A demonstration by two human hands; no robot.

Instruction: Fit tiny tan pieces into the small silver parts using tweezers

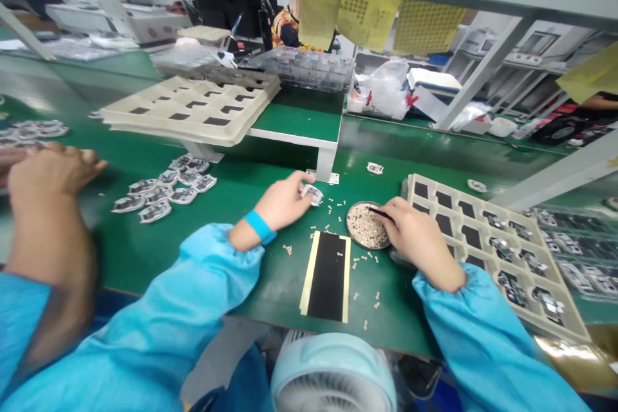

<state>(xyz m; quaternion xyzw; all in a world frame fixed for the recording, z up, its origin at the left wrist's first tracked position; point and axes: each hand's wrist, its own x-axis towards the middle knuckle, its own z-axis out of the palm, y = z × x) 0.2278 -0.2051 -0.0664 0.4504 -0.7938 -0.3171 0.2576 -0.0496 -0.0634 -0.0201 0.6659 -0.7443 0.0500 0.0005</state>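
Pinched narrow, our left grip [284, 203] holds a small white part [313, 195] between thumb and fingers; whether that part touches the green surface [203, 264] we cannot tell. Our right grip [410, 228] is closed around a slim dark tool [381, 213], whose tip reaches into the round dish [369, 248] just to the left of that hand. Pale and dark pieces [364, 225] fill the dish, too small for us to tell whether the tip has hold of one. Similar loose pieces [377, 296] lie between our two grips and nearer to us, around a black strip [329, 277]. To work the tool well, we should pinch lightly, meet one piece at a time with the tip, and let the wrist rest low so that it does not tip the dish. On the left, a steady hold by the part's edges should leave its face free. We should also mind our right forearm, which passes close by the tray [572, 315] to the right of that grip. More white parts [159, 194] sit well to the left of our left grip.
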